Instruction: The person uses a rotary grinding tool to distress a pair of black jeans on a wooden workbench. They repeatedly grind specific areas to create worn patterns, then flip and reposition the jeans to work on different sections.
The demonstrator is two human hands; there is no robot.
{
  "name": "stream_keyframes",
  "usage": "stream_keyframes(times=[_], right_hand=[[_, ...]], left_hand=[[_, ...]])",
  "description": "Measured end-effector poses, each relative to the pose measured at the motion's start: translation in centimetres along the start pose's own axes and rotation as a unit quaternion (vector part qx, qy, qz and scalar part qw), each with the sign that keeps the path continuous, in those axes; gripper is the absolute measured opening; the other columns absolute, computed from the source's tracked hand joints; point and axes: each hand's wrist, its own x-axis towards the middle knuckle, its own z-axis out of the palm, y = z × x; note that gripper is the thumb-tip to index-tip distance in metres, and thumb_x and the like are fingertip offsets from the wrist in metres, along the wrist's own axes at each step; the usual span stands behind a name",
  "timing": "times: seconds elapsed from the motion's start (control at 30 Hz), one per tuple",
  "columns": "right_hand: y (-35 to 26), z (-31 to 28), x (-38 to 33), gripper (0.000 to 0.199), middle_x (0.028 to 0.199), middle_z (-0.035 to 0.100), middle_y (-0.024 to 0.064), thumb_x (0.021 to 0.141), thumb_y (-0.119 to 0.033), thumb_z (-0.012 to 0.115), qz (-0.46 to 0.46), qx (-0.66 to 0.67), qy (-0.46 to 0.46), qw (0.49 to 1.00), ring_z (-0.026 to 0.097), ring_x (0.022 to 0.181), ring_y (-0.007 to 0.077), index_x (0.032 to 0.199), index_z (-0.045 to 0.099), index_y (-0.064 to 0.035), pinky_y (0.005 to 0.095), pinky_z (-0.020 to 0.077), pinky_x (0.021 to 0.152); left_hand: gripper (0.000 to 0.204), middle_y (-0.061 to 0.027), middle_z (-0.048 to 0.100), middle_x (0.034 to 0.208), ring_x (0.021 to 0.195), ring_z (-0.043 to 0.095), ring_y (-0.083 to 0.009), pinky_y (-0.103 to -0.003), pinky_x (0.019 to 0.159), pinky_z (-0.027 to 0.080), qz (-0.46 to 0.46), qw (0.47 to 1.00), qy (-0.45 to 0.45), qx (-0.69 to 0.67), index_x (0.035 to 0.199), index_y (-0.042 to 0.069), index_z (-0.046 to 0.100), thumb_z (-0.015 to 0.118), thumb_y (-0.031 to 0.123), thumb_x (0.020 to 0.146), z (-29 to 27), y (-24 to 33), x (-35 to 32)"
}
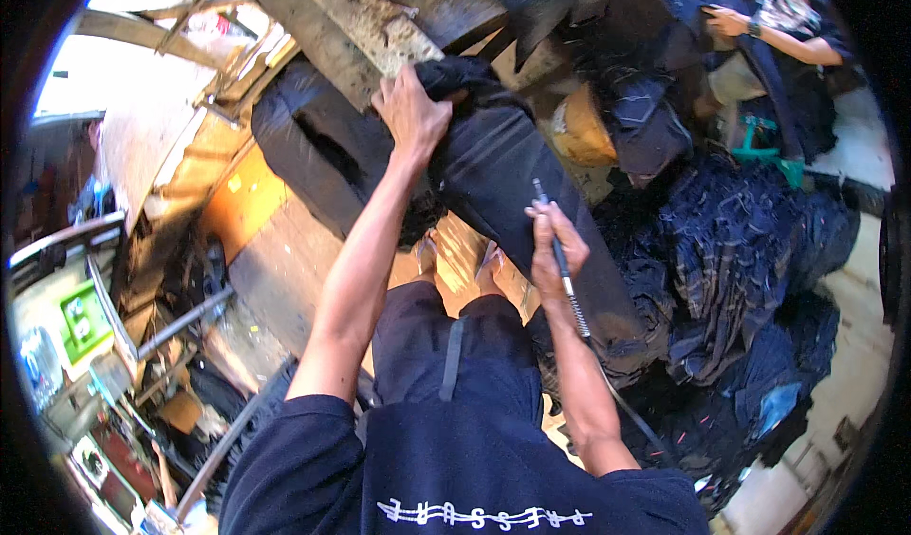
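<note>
Both hands are busy on one dark jeans leg [531, 203] stretched over a slanted board. Left hand [410, 108] is closed on the bunched top of the denim, pinning it near the wooden block [375, 18]. Right hand [552, 250] grips a thin rotary tool [560, 255] on a flexible shaft, its tip touching the cloth midway down. No worn marks show on this leg, so the distressing looks barely begun. A heap of jeans [750, 250] lies to the right.
</note>
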Motion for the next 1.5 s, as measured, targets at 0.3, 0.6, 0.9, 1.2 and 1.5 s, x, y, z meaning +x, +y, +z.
stream_keyframes(times=[0.3,0.6,0.9,1.2,1.5], right_hand=[[2.2,4.2,8.0,0.025,0.109,0.08,0.0206,0.087,-0.004,0.076,-0.241,-0.038,-0.198,0.949,0.078,0.111,0.0382,0.109,0.076,0.0058,0.0502,0.0613,0.105],[2.9,7.2,9.0,0.025,0.102,0.081,0.0195,0.079,-0.005,0.08,-0.29,-0.081,-0.188,0.935,0.081,0.102,0.0347,0.102,0.08,0.0033,0.0458,0.0655,0.098],[2.9,7.8,9.6,0.025,0.096,0.081,0.0197,0.079,-0.006,0.078,-0.295,-0.078,-0.2,0.931,0.082,0.098,0.0341,0.101,0.08,0.0056,0.0461,0.0666,0.095],[3.1,6.9,9.3,0.026,0.094,0.08,0.0216,0.079,-0.006,0.077,-0.293,-0.075,-0.211,0.93,0.082,0.095,0.0358,0.101,0.079,0.0067,0.0456,0.0677,0.092],[2.6,4.5,7.7,0.028,0.103,0.08,0.0258,0.081,-0.005,0.073,-0.247,-0.09,-0.241,0.934,0.081,0.103,0.0388,0.106,0.078,0.0081,0.0478,0.0651,0.097]], left_hand=[[0.081,-0.0185,0.072,0.121,0.119,0.061,-0.0395,-0.05,0.106,0.044,0.137,0.976,0.168,-0.001,0.124,0.001,0.07,0.094,0.057,0.071,4.0,-2.2,2.0],[0.076,-0.0168,0.064,0.131,0.127,0.056,-0.0374,-0.049,0.112,0.041,0.066,0.981,0.177,-0.043,0.124,0.002,0.066,0.097,0.043,0.068,4.4,-1.6,2.0],[0.074,-0.0164,0.064,0.132,0.129,0.055,-0.037,-0.049,0.113,0.04,0.079,0.977,0.192,-0.049,0.123,0.002,0.065,0.097,0.04,0.068,4.9,-2.0,2.2],[0.076,-0.0173,0.064,0.133,0.13,0.054,-0.0378,-0.049,0.114,0.04,0.082,0.976,0.196,-0.045,0.125,0.0,0.065,0.096,0.041,0.069,5.3,-2.1,2.1],[0.076,-0.0173,0.064,0.133,0.13,0.055,-0.0373,-0.048,0.114,0.039,0.082,0.977,0.194,-0.036,0.125,-0.001,0.065,0.095,0.041,0.07,5.2,-2.1,1.6]])
